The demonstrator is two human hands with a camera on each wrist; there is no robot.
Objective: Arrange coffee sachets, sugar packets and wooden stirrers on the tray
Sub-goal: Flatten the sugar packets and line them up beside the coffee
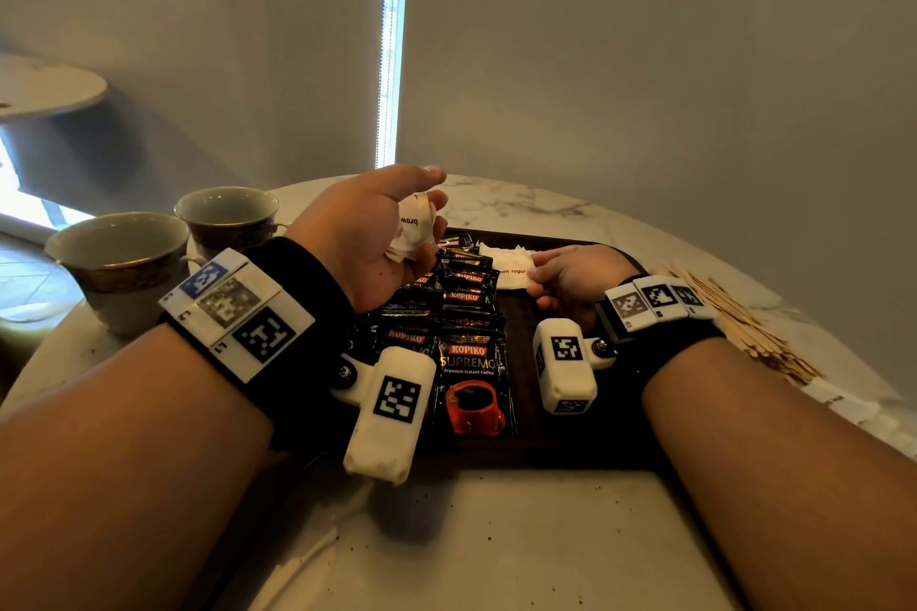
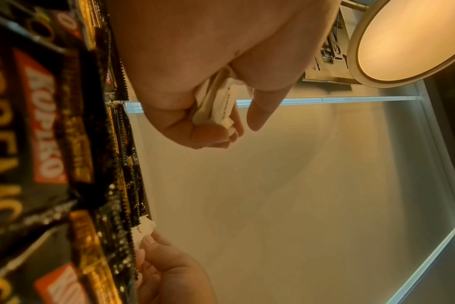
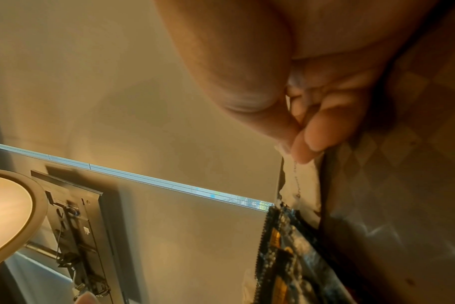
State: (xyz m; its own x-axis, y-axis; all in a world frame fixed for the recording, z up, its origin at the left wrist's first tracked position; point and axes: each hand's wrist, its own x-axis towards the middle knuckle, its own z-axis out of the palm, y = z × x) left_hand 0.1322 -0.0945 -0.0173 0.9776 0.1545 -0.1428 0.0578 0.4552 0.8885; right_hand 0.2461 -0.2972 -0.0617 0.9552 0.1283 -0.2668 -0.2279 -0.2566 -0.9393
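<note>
A dark wooden tray (image 1: pixel 526 327) lies on the marble table, with several black Kopiko coffee sachets (image 1: pixel 469 293) overlapping in a row down its left half. My left hand (image 1: pixel 397 233) hovers above the sachets and grips a bunch of white sugar packets (image 1: pixel 414 228), which also show between its curled fingers (image 2: pixel 216 107) in the left wrist view. My right hand (image 1: pixel 560 275) rests on the tray's far right part and pinches the edge of a white sugar packet (image 1: pixel 511 270) lying there. Wooden stirrers (image 1: pixel 744 327) lie in a loose heap on the table right of the tray.
Two empty gold-rimmed cups (image 1: pixel 124 263) (image 1: pixel 228 218) stand on the table left of the tray. More white packets (image 1: pixel 843 404) lie at the table's right edge. A grey wall rises behind the table. A small round table (image 1: pixel 44 84) stands far left.
</note>
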